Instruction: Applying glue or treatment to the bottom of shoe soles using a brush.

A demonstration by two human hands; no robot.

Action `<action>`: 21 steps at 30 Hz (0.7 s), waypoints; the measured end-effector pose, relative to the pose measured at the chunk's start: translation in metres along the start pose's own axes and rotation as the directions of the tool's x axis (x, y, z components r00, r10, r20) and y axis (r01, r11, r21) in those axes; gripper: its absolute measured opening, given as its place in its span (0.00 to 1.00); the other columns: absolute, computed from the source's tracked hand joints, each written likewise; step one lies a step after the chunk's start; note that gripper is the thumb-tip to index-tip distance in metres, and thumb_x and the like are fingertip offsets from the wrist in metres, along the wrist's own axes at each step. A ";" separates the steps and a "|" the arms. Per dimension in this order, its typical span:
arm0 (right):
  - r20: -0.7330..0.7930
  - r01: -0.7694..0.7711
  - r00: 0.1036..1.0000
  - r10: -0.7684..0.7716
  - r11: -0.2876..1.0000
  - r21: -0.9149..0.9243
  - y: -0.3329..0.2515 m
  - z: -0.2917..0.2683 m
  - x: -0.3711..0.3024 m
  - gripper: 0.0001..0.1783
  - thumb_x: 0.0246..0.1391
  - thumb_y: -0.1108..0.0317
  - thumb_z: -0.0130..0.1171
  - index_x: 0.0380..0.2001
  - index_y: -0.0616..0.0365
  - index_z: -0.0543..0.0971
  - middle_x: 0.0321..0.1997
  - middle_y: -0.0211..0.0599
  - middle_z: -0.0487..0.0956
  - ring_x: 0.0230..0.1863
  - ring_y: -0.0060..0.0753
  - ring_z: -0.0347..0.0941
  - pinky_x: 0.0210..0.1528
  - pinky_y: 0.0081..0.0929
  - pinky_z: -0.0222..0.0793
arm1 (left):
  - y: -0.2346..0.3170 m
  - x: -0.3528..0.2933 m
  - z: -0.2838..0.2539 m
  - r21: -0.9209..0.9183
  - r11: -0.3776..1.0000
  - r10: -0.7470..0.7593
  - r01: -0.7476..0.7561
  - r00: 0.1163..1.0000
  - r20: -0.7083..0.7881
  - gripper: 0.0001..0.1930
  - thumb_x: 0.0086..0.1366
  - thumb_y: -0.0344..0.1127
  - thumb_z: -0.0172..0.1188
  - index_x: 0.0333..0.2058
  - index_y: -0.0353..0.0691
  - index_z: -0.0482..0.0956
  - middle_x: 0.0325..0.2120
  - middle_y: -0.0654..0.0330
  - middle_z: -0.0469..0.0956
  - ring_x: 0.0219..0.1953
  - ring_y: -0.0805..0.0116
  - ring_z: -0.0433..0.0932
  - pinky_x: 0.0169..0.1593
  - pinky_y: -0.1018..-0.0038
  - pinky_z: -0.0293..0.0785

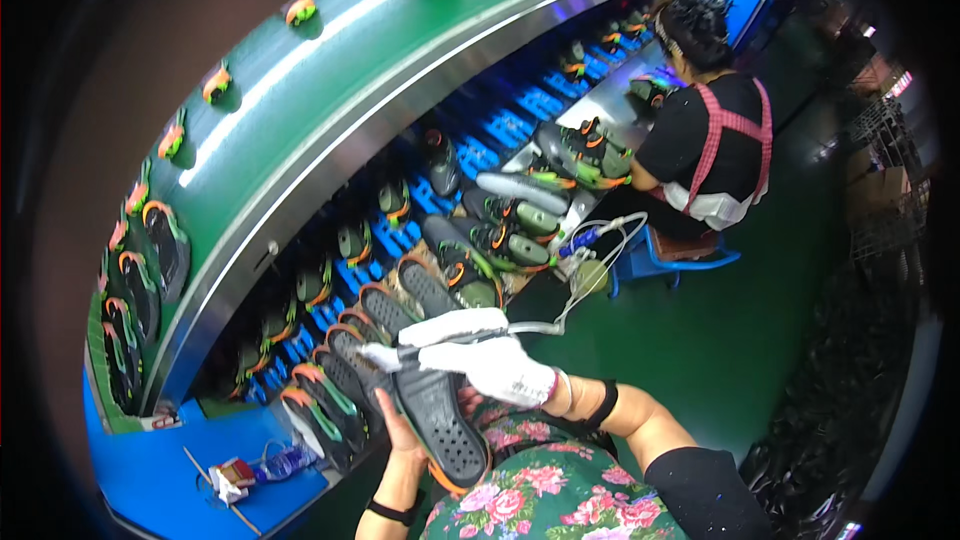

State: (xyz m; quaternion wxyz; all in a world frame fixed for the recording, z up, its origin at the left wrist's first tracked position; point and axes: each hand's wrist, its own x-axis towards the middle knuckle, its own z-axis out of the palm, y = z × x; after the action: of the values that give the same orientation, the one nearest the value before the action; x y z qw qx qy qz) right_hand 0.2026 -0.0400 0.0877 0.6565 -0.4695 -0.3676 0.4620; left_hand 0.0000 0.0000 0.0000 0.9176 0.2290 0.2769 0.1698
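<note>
My left hand point(402, 432), bare, is closed around a dark grey shoe sole point(447, 430) with an orange edge, tilted in front of my body. Its fingertips show at the sole's far side. Over the upper part of this sole is my right hand point(500, 368) in a white knitted glove. Between its gloved fingers sits a brush point(379, 356) with pale bristles, lying across the sole. Whether the bristles touch the surface I cannot tell. Just beyond stand several more soles point(385, 308) with orange rims, leaning in a row.
Shoe uppers and soles point(480, 260) fill the rack beside a green conveyor belt point(330, 70) carrying more shoe parts. A co-worker point(705, 130) sits on a blue stool at the right. A plastic bottle point(285, 463) lies on the blue table point(190, 460). A pale hose point(570, 315) hangs near my right hand.
</note>
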 end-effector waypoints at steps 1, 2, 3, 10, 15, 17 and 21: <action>-0.019 -0.112 0.993 0.113 0.993 0.044 -0.002 0.005 -0.008 0.23 0.62 0.72 0.63 0.60 0.56 0.79 0.40 0.35 0.87 0.37 0.23 0.82 0.44 0.27 0.80 | -0.006 -0.014 -0.006 -0.152 0.973 -0.161 0.171 0.984 0.077 0.68 0.49 0.93 0.37 0.74 0.40 0.51 0.62 0.40 0.71 0.54 0.36 0.79 0.62 0.44 0.73; 0.058 -0.476 0.873 0.485 0.817 0.327 0.042 -0.003 -0.025 0.16 0.64 0.69 0.61 0.54 0.56 0.84 0.31 0.27 0.85 0.24 0.17 0.77 0.29 0.19 0.75 | -0.009 -0.020 -0.011 -0.325 0.919 -0.201 0.221 0.975 0.095 0.67 0.49 0.93 0.37 0.72 0.38 0.55 0.60 0.40 0.73 0.51 0.37 0.81 0.59 0.44 0.75; 0.073 -0.630 0.766 0.639 0.721 0.287 0.007 -0.009 -0.041 0.15 0.66 0.67 0.59 0.52 0.55 0.85 0.26 0.23 0.83 0.18 0.13 0.72 0.21 0.14 0.67 | -0.040 -0.028 -0.001 -0.532 0.806 -0.233 0.257 0.966 0.113 0.67 0.49 0.93 0.36 0.70 0.37 0.59 0.58 0.40 0.74 0.48 0.38 0.82 0.56 0.45 0.77; 0.010 -0.358 0.933 0.359 0.928 0.100 0.013 0.005 -0.011 0.12 0.64 0.71 0.63 0.50 0.60 0.84 0.32 0.33 0.84 0.27 0.22 0.81 0.29 0.18 0.77 | 0.005 0.006 0.008 -0.470 0.883 0.003 0.003 1.000 0.012 0.59 0.56 0.90 0.27 0.61 0.39 0.70 0.41 0.47 0.80 0.36 0.51 0.81 0.47 0.54 0.78; 0.266 0.544 0.837 -0.478 0.680 -0.491 -0.001 0.012 0.025 0.13 0.48 0.79 0.67 0.39 0.65 0.85 0.43 0.46 0.86 0.39 0.38 0.83 0.41 0.30 0.79 | 0.027 0.004 0.031 -0.590 0.780 0.188 -0.207 0.978 -0.095 0.50 0.65 0.82 0.29 0.61 0.41 0.71 0.45 0.51 0.82 0.42 0.50 0.82 0.53 0.56 0.79; 0.323 0.594 0.800 -0.505 0.595 -0.542 -0.004 0.015 0.031 0.14 0.48 0.77 0.68 0.41 0.64 0.85 0.44 0.45 0.87 0.41 0.41 0.83 0.46 0.33 0.79 | 0.025 0.006 0.033 -0.465 0.820 0.215 -0.335 0.932 -0.293 0.47 0.68 0.80 0.32 0.63 0.44 0.69 0.53 0.56 0.79 0.51 0.55 0.80 0.58 0.58 0.76; 0.436 0.602 0.788 -0.434 0.398 -0.692 -0.005 0.021 0.025 0.19 0.48 0.76 0.67 0.46 0.59 0.86 0.48 0.43 0.86 0.47 0.46 0.82 0.49 0.36 0.77 | 0.017 0.004 0.045 -0.165 0.930 0.284 -0.329 0.926 -0.250 0.50 0.66 0.82 0.30 0.70 0.47 0.63 0.63 0.59 0.72 0.62 0.58 0.72 0.67 0.59 0.68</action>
State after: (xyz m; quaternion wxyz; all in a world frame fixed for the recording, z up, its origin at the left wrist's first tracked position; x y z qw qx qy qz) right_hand 0.1924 -0.0114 0.0999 0.4434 -0.5288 -0.7215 0.0567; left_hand 0.0266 0.0013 0.0404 0.8615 0.1539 0.3191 0.3637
